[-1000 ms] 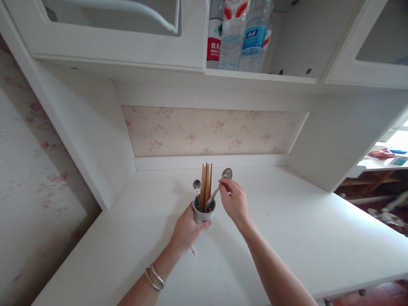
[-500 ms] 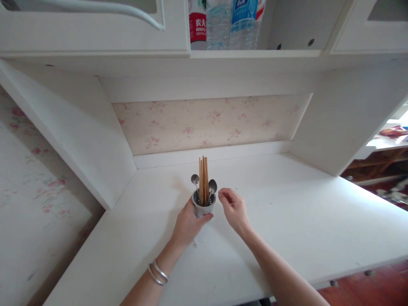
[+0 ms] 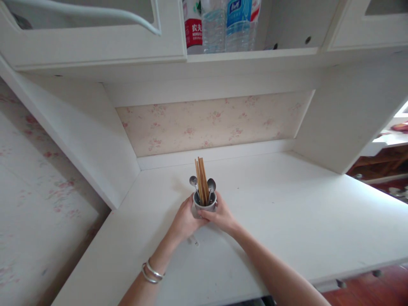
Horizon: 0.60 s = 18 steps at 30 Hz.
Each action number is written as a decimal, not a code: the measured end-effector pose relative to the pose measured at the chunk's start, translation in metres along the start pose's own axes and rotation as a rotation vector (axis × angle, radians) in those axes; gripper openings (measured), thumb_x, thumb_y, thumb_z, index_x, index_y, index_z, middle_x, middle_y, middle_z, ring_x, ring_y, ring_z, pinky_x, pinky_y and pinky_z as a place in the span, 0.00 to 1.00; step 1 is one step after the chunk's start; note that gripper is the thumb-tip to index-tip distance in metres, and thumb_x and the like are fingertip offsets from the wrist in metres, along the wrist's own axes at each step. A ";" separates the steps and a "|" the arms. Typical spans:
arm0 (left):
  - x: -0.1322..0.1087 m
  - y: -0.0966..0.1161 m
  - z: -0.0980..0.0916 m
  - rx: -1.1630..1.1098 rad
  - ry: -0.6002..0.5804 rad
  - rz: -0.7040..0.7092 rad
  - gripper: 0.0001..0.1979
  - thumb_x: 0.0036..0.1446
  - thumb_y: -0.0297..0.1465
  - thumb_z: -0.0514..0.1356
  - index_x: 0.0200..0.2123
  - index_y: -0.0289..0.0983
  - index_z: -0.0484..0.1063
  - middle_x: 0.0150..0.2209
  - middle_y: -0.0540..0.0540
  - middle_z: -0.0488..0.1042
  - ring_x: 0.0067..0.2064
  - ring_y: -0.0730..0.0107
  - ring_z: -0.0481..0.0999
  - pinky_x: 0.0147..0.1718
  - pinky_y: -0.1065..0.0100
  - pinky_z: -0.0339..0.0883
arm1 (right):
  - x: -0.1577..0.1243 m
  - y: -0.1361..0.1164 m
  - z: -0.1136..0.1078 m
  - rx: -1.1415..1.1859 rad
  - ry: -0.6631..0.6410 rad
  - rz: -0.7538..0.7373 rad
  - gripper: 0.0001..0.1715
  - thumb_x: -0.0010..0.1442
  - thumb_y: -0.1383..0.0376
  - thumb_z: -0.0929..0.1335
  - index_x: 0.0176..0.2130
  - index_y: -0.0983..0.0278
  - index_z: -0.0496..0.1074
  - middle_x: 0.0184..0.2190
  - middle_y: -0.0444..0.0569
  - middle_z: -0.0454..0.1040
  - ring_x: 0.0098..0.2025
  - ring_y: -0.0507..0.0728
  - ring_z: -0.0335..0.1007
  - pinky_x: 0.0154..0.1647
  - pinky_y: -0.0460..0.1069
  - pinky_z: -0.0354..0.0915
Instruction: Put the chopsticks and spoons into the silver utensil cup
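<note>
Between my two hands is a grey utensil holder point(image 3: 205, 208), shaped like a cup. A bundle of wooden chopsticks point(image 3: 201, 180) stands in it, leaning slightly left. One spoon point(image 3: 193, 181) rises on the left of the chopsticks, and a second, darker spoon point(image 3: 211, 185) on the right. My left hand point(image 3: 185, 221) is wrapped round the holder's left side, with two silver bangles point(image 3: 153, 272) on that wrist. Gripping the right side is my right hand point(image 3: 222, 214), its thumb across the front. The holder's lower part is partly hidden by my hands.
A white countertop point(image 3: 270, 221) lies under my hands, with a small pale item point(image 3: 196, 243) near my left wrist. Overhead, an open cabinet shelf point(image 3: 255, 56) holds several bottles point(image 3: 213, 25). White side panels point(image 3: 83, 136) flank the counter, and flowered wallpaper point(image 3: 216, 123) covers the back.
My right hand has moved left and closed round the holder's right side; before, it was apart from it. The chopsticks now lean more to the left. My left hand keeps its hold.
</note>
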<state>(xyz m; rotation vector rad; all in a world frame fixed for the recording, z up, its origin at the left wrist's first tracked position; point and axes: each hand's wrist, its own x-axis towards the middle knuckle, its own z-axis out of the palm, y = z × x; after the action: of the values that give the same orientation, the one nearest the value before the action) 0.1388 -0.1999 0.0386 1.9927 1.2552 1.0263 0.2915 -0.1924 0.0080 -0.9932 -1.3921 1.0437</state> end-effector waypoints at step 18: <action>-0.034 -0.049 -0.037 0.636 -0.256 -0.372 0.21 0.58 0.43 0.49 0.27 0.38 0.75 0.30 0.40 0.78 0.35 0.59 0.77 0.31 0.68 0.58 | -0.002 0.008 -0.002 -0.100 0.091 -0.037 0.39 0.41 0.60 0.76 0.52 0.62 0.64 0.44 0.52 0.73 0.46 0.62 0.71 0.47 0.58 0.67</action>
<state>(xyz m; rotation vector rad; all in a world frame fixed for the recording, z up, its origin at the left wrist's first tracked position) 0.0755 -0.2092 0.0105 2.1115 1.8641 0.1856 0.2936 -0.1918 0.0001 -1.0709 -1.3938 0.8983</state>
